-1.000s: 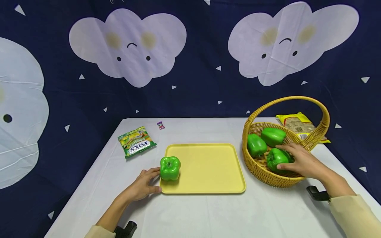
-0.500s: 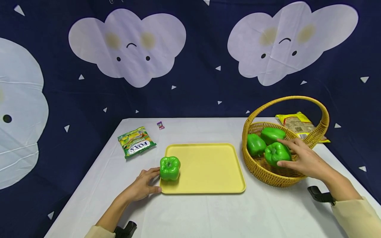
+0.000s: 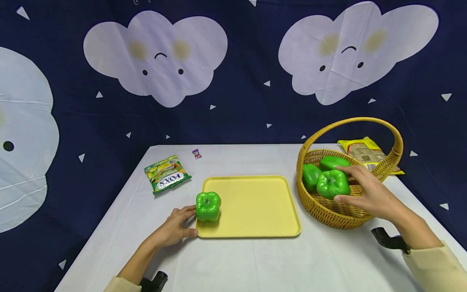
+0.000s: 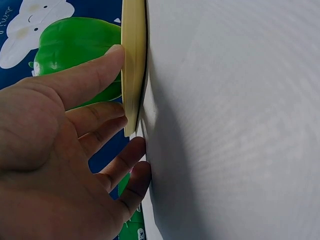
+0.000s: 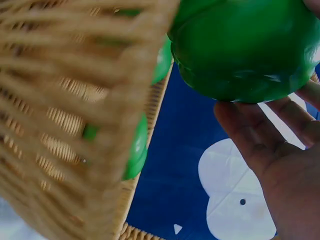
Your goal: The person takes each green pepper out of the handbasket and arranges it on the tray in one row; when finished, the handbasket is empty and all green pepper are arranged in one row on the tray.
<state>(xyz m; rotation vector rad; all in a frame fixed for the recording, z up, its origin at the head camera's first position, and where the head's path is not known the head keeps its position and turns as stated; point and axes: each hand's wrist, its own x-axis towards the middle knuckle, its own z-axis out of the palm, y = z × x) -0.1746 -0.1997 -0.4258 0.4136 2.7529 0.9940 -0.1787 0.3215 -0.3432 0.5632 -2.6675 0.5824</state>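
Observation:
A green bell pepper (image 3: 333,184) is gripped between the thumb and fingers of my right hand (image 3: 372,194), raised over the inside of the wicker basket (image 3: 337,222). Two more peppers lie in the basket: one at the left (image 3: 311,176), one behind (image 3: 333,162) that is partly covered. In the right wrist view the held pepper (image 5: 245,50) sits above the basket's rim. My left hand (image 3: 175,227) rests with extended fingers against the left edge of the yellow tray (image 3: 255,207). Another green pepper (image 3: 208,207) stands on the tray beside those fingertips.
Behind the tray on the left lie a green candy bag (image 3: 167,174) and a small purple wrapped sweet (image 3: 197,153). A yellow packet (image 3: 365,152) lies behind the basket, whose tall handle (image 3: 359,119) arches overhead. White cloth (image 3: 255,263) covers the table.
My right hand has lifted the pepper from the basket's bottom and shifted it left, so it now overlaps the other two peppers. My left hand stays at the tray's edge.

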